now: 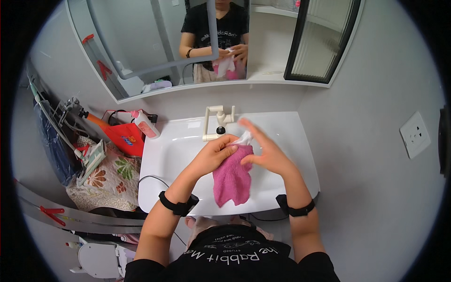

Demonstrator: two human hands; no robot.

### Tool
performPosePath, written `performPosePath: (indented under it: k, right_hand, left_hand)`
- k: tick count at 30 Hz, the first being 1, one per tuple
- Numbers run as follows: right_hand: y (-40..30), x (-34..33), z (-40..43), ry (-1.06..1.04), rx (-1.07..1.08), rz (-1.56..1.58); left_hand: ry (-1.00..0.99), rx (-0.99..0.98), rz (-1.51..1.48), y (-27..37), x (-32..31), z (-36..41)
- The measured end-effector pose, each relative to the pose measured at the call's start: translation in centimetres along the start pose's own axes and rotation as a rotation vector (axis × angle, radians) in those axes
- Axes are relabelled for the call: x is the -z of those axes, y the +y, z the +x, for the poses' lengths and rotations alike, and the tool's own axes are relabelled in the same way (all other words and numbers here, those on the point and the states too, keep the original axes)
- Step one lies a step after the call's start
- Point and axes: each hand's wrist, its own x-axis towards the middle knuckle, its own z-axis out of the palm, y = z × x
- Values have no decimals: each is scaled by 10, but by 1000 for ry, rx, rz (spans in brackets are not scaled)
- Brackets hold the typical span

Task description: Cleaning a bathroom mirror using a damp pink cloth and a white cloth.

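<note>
A pink terry cloth (233,179) hangs from my left hand (214,155) over the white washbasin (169,155). My left thumb and fingers pinch its upper part together with a white cloth (245,138) that sticks out above it. At the right edge of the cloths is my right hand (269,153), slightly blurred, thumb and fingers spread apart. Whether the right thumb touches the pink cloth cannot be told. Just beyond my left hand stands the cream faucet (221,118).
A pump bottle (146,125) stands on the basin's back left corner. Left of the basin are a red bag (127,139), a flat mop (93,162) and a floral quilted cover (116,176). A mirror cabinet (225,83) overhangs the back; a wall socket (415,135) is at right.
</note>
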Motion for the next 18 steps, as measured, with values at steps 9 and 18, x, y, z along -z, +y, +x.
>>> performPosePath:
  k: [9, 18]
  right_hand:
    - [39, -31, -13, -316, -445, 76]
    - [2, -39, -10, 229, -8, -204]
  left_hand:
    - [251, -22, 371, 8, 34, -14]
    - [367, 158, 199, 4, 51, -22]
